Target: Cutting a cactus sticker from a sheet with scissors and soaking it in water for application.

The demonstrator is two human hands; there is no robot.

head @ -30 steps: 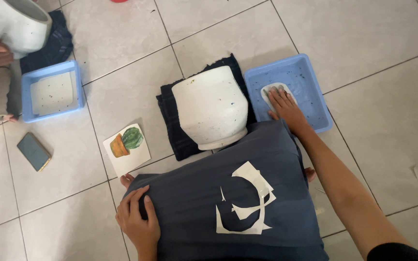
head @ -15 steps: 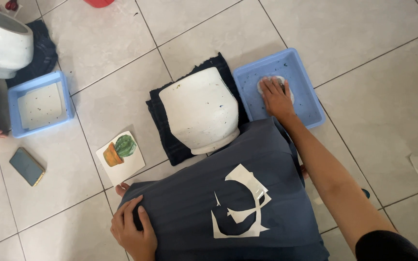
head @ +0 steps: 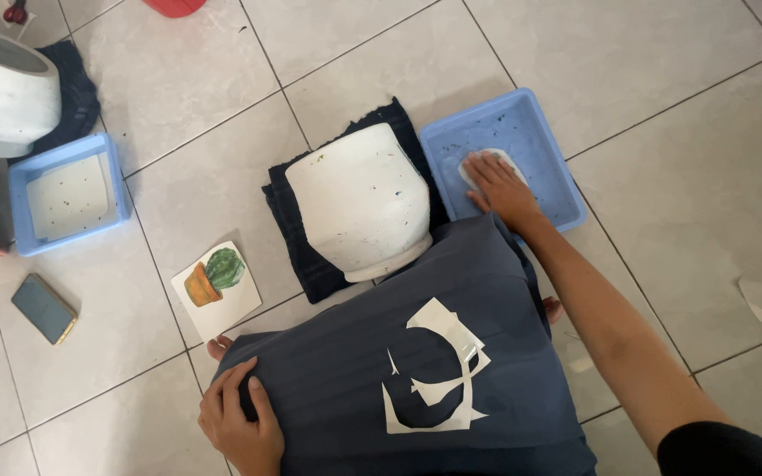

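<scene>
Seen from above: a person kneeling on a tiled floor, 2 bare hands at work.
Right hand presses flat, fingers open, on a white paper piece in a blue tray. Left hand grips the dark apron, beside a white pot.

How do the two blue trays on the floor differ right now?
The right blue tray has the right hand pressing a white piece inside; the left blue tray holds a pale sheet with no hand in it. The right tray sits beside the middle white pot. Both are shallow, rectangular and blue.
</scene>
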